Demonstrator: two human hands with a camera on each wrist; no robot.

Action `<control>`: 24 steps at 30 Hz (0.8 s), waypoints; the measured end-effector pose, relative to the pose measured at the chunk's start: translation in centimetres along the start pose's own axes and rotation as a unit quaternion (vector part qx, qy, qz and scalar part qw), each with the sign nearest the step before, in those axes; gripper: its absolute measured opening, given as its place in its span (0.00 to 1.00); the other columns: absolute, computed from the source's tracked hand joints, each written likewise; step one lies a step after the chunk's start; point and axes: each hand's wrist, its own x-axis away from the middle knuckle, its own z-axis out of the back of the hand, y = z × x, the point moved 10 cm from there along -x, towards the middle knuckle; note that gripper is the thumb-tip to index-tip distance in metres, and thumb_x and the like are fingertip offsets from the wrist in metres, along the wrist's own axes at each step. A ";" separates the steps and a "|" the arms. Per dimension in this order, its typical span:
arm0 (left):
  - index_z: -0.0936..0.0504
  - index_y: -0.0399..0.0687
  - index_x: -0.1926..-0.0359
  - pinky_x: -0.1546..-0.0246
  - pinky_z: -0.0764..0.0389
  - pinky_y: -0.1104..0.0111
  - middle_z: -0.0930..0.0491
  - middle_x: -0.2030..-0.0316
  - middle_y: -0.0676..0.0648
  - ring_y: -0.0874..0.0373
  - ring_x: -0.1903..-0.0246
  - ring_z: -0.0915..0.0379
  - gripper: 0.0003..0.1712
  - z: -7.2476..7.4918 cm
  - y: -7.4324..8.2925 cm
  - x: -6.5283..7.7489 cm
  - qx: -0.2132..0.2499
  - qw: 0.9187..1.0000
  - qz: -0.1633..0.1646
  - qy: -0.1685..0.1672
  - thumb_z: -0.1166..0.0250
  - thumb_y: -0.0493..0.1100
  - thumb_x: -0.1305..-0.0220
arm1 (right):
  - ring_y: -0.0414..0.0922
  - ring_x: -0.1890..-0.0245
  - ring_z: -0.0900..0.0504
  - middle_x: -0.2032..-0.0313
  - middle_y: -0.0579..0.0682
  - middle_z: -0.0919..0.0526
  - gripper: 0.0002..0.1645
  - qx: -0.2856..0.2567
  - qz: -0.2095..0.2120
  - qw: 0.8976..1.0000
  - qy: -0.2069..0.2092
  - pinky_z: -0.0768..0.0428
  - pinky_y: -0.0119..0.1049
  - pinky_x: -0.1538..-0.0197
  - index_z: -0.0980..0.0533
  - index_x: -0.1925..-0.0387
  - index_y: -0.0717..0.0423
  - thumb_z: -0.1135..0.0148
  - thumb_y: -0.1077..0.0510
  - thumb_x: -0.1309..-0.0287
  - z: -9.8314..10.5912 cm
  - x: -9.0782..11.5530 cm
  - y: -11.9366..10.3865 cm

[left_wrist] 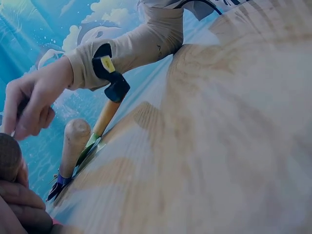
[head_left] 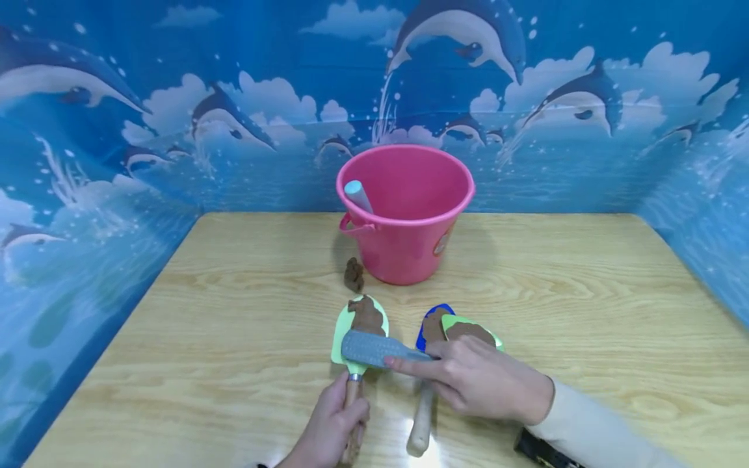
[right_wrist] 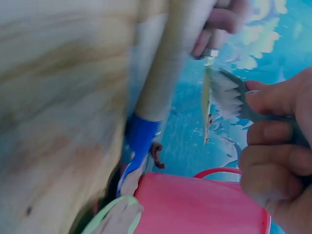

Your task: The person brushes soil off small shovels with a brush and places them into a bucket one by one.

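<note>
My left hand (head_left: 336, 416) grips the wooden handle of a small pale green shovel (head_left: 341, 341), whose blade carries a brown clay-like lump (head_left: 367, 315). A grey brush (head_left: 368, 348) lies across the lower part of that blade, held by my right hand (head_left: 476, 383) with the index finger stretched along it. In the right wrist view the brush's pale bristles (right_wrist: 226, 95) point towards the green shovel's blade, seen edge-on. Fingers of the left hand (left_wrist: 24, 204) wrap the handle's end (left_wrist: 9, 156) in the left wrist view.
Behind stands a pink bucket (head_left: 404, 250) with a light blue handle (head_left: 358, 195) poking out. A loose brown lump (head_left: 354, 275) lies beside it. A blue shovel (head_left: 420, 344) and a brighter green one (head_left: 497, 340), both bearing brown material, lie by the right hand.
</note>
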 end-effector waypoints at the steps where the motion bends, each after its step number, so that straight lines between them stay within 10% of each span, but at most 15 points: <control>1: 0.37 0.38 0.69 0.89 0.34 0.78 0.35 0.85 0.52 0.66 0.88 0.37 0.06 0.0 0.0 0.0 -0.003 1.000 -0.002 0.000 0.48 0.29 0.47 | 0.32 0.85 0.45 0.70 0.55 0.22 0.35 0.037 0.001 0.999 0.003 0.37 0.25 0.82 0.23 0.42 0.41 0.35 0.65 0.55 -0.2 0.0 -0.1; 9: 0.39 0.32 0.68 0.91 0.35 0.79 0.36 0.86 0.54 0.68 0.89 0.39 0.06 -0.4 0.1 0.6 0.000 1.000 -0.003 -0.019 0.48 0.29 0.41 | 0.36 0.87 0.37 0.70 0.51 0.21 0.19 0.113 -0.061 0.991 -0.040 0.37 0.23 0.87 0.18 0.65 0.49 0.36 0.71 0.61 -1.5 1.0 2.8; 15: 0.38 0.31 0.65 0.90 0.35 0.78 0.36 0.84 0.53 0.67 0.88 0.39 0.07 -0.3 -0.1 0.6 0.010 1.000 0.008 -0.024 0.48 0.29 0.44 | 0.32 0.85 0.38 0.61 0.49 0.19 0.41 0.037 -0.037 0.998 -0.022 0.36 0.19 0.83 0.27 0.38 0.39 0.34 0.69 0.54 -0.7 0.6 1.7; 20: 0.36 0.35 0.65 0.90 0.37 0.79 0.36 0.83 0.53 0.68 0.88 0.40 0.05 -0.1 -0.1 0.2 0.000 1.000 0.003 -0.025 0.49 0.29 0.44 | 0.31 0.86 0.48 0.77 0.39 0.32 0.28 0.072 0.007 0.997 0.013 0.46 0.22 0.82 0.36 0.31 0.41 0.49 0.50 0.30 -0.8 0.2 -0.7; 24: 0.37 0.39 0.66 0.91 0.38 0.78 0.37 0.85 0.54 0.67 0.90 0.42 0.06 -0.1 -0.4 0.2 0.006 0.999 0.008 -0.033 0.49 0.29 0.42 | 0.31 0.88 0.54 0.85 0.38 0.37 0.29 0.098 0.013 0.995 0.015 0.55 0.23 0.85 0.30 0.35 0.46 0.43 0.55 0.38 -1.4 0.3 -1.1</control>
